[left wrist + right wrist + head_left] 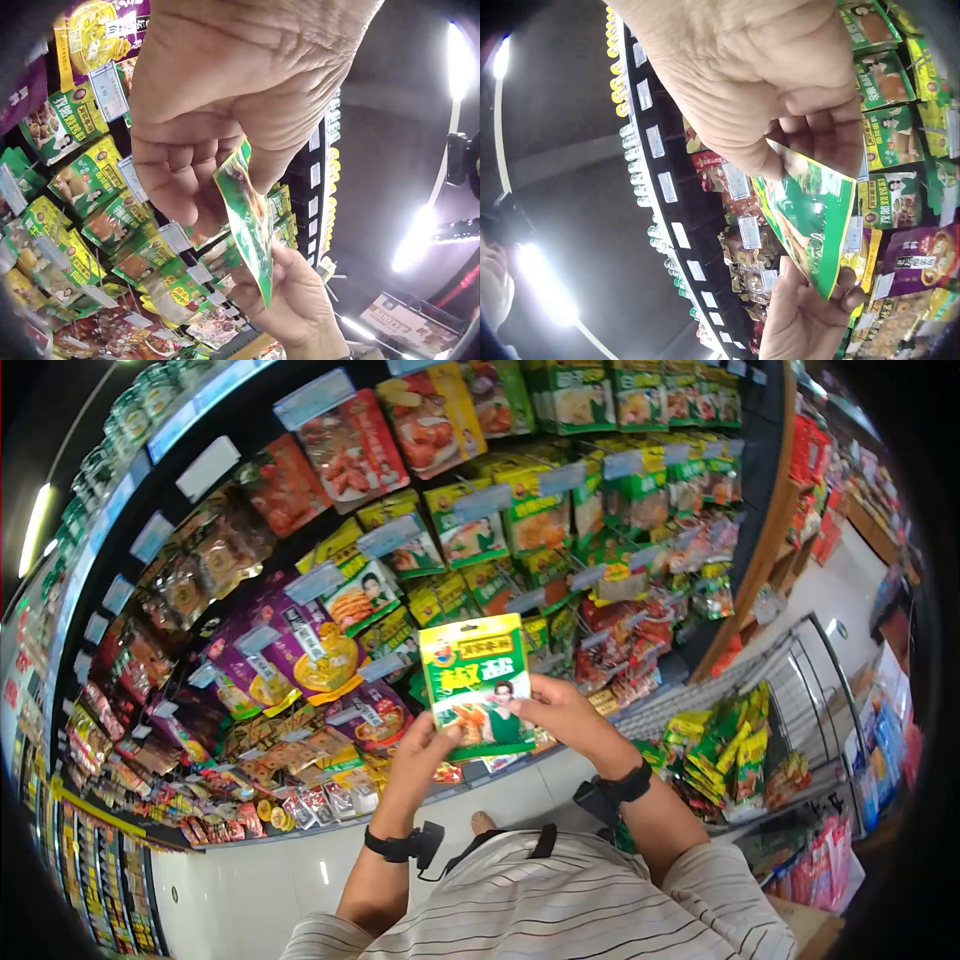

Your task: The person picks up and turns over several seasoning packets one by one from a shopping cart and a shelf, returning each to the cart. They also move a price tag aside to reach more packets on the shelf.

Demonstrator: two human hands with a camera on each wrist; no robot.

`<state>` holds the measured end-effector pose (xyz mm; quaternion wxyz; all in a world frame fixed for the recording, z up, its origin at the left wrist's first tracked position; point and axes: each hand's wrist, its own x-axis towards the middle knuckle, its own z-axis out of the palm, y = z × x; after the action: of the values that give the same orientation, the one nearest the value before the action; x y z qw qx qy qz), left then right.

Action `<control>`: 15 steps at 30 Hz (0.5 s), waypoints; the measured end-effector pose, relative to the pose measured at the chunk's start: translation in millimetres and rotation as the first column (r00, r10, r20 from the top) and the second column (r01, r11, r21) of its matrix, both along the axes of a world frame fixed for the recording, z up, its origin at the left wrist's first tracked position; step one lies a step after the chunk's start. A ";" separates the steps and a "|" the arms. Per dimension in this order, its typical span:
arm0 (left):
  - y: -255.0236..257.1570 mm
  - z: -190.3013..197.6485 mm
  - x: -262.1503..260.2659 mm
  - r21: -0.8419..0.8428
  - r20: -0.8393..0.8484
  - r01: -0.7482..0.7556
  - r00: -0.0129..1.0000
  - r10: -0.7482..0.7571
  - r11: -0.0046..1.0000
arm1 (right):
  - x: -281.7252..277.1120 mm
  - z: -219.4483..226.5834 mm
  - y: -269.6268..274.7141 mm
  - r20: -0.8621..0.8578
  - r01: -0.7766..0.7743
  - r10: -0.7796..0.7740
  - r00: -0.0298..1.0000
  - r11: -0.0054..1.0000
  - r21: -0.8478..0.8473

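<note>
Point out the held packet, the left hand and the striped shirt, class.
Held packet [476,688], head view: middle of its front.
Left hand [424,746], head view: middle of the hand.
Striped shirt [550,900], head view: its front.

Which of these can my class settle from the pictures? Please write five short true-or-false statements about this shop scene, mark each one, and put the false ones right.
1. The left hand and the right hand both grip one yellow-and-green packet. True.

2. The wire cart holds nothing. False: a heap of bagged goods lies in it.

3. The person's shirt is striped. True.

4. In the head view, the purple packets are to the right of the yellow-and-green packet. False: they are to its left.

5. A black band goes round each of the person's wrists. True.
</note>
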<state>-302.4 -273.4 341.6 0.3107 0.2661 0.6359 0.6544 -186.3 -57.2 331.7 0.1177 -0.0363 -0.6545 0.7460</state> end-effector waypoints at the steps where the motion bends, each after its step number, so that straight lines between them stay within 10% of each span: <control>1: 2.0 0.5 0.4 0.042 -0.041 -0.009 0.999 0.011 0.999 | -0.7 -3.7 1.8 -0.010 0.004 -0.004 1.000 1.000 0.000; 15: 10.4 11.2 11.0 0.085 -0.096 0.020 0.995 -0.012 0.996 | 22.8 18.8 0.0 -0.008 0.083 -0.083 0.997 0.995 0.055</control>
<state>-291.5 -263.1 352.7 0.2735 0.3151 0.6191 0.6652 -163.4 -57.2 350.5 0.1512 -0.0581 -0.6727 0.7220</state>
